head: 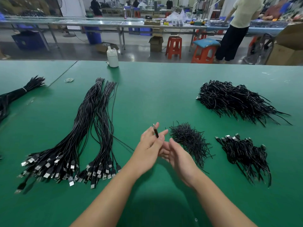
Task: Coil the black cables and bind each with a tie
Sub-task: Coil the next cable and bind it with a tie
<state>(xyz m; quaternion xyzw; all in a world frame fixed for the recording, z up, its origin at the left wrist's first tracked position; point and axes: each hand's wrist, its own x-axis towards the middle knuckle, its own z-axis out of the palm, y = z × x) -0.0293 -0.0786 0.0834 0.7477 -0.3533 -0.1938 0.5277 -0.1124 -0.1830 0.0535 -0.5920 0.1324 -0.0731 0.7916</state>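
Your left hand point(151, 141) covers most of the cable end point(155, 131) it holds, so you see only the plug sticking up between the fingers; where the cord goes below is hidden. Your right hand point(173, 152) shows its back side, and its palm and fingertips stay behind the left hand, so whether it holds something cannot be told. The bundle at far left point(14, 95) is cut by the picture's edge. In the tie pile point(190, 141) single ties are too thin to separate. The person standing behind point(237, 28) is cut at the top edge, and the far right corner is blurred.
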